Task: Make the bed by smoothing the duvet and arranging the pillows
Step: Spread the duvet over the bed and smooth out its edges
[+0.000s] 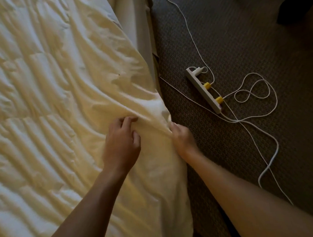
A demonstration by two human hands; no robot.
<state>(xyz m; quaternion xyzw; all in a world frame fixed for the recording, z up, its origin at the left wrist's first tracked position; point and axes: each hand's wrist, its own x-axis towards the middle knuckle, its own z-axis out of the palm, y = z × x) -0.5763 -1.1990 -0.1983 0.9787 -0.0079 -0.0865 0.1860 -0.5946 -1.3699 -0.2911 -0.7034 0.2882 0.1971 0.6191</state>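
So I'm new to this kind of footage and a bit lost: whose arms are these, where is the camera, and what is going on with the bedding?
There is no machine here. The one picture comes from a wide-angle camera worn on a person's head, looking forward and down, so the two bare arms reaching in from the bottom are that person's own.

The big cream surface is the duvet, still full of wrinkles. The left hand has its fingertips curled onto a fold near the edge. The right hand grips the duvet's edge where it hangs over the side of the bed; the cloth is pulled taut between the two hands.

To the right is dark carpet. On it lies a white power strip with two yellow plugs, and white cables loop around it. No pillows are in view.
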